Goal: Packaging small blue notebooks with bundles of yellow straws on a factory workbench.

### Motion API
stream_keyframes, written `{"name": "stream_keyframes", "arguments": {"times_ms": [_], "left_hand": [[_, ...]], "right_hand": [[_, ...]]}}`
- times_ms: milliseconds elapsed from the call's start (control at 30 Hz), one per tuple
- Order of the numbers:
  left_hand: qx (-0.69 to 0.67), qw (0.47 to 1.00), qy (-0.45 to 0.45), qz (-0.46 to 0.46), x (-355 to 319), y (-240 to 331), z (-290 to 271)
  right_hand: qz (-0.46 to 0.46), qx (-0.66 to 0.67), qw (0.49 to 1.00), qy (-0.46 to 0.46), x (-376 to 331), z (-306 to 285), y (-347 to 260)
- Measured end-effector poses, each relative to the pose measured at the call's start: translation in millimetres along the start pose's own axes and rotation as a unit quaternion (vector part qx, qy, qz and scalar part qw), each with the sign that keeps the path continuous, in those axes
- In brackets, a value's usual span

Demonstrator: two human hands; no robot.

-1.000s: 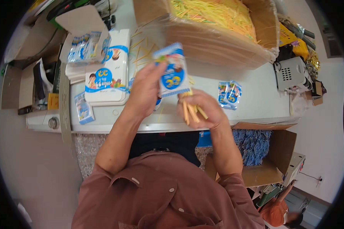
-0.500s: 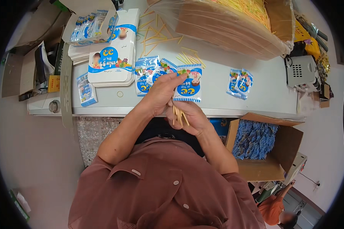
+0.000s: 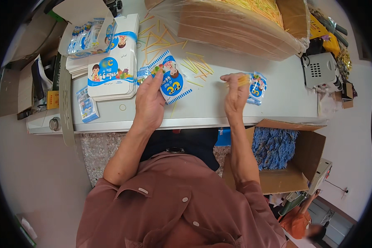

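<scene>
Two hands have now parted: the left hand presses the blue-and-white packet flat on the table, while the right hand, at three o'clock, pinches yellow sticks lifted clear, so filling seems next.

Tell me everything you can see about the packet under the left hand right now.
The packet is a small flat plastic pouch, white with blue striped edges, a blue round patch and a cartoon child printed on it. It lies flat and tilted on the white table, just right of the stack of printed cards. The left hand presses its near-left corner with its fingers. Loose yellow sticks lie scattered around it. Whether it is filled or sealed cannot be told.
</scene>
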State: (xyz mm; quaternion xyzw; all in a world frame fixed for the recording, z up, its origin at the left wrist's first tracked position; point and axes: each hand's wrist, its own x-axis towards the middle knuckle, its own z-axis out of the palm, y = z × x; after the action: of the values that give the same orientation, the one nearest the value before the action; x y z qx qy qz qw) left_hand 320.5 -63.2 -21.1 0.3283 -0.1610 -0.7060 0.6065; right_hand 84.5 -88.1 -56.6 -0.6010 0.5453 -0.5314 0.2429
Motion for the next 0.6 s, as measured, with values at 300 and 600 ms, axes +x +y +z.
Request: {"name": "stream_keyframes", "arguments": {"times_ms": [300,600], "left_hand": [[0.002,1.0,0.017,0.009,-1.3,-0.8,-6.6],[0.009,0.999,0.028,0.011,-5.3,-5.1,-4.5]], "right_hand": [[0.093,0.027,0.995,-0.026,-16.3,3.3,27.0],[0.092,0.048,0.994,-0.022,-19.2,7.7,24.4]]}}
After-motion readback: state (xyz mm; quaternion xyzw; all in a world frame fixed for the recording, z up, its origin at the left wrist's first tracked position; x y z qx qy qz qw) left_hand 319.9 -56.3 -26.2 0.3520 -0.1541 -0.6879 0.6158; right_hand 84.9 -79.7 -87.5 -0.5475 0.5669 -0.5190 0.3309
